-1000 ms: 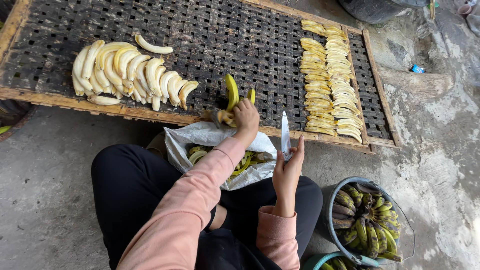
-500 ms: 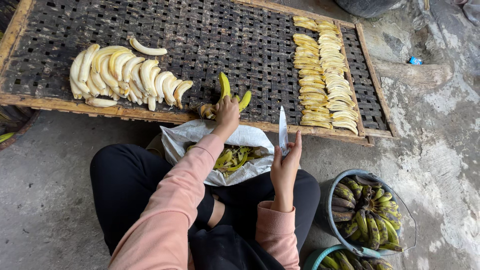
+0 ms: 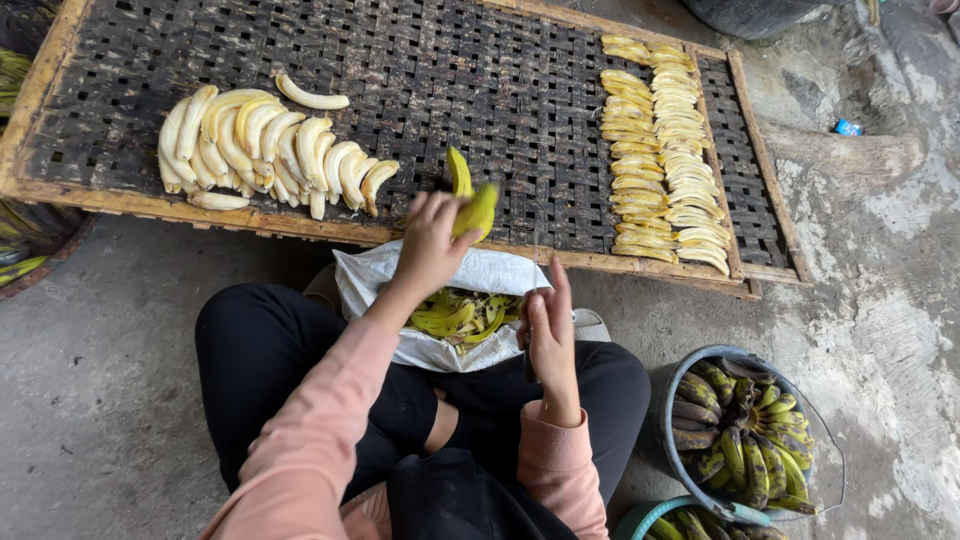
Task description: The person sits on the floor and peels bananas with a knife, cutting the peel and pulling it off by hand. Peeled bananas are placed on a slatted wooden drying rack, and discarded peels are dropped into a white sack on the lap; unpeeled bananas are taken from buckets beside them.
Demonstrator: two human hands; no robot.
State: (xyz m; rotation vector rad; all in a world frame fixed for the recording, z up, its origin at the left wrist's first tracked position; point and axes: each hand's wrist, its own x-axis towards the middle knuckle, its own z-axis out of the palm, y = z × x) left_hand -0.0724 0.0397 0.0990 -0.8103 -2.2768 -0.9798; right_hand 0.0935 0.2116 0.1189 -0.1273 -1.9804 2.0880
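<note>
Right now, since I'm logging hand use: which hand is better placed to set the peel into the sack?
Left, probably. The left hand holds the banana peel just above the white sack of peels; the right hand rests lower, beside the sack.

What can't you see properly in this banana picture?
- Knife: the right hand hides it, if held; head view.
- Peel in the left hand: motion blur; fruit inside unclear.
- Lower bucket: cut off by the bottom edge.
- Blue scrap on the floor: too small.
- Sack contents: partly behind the left arm.
</note>
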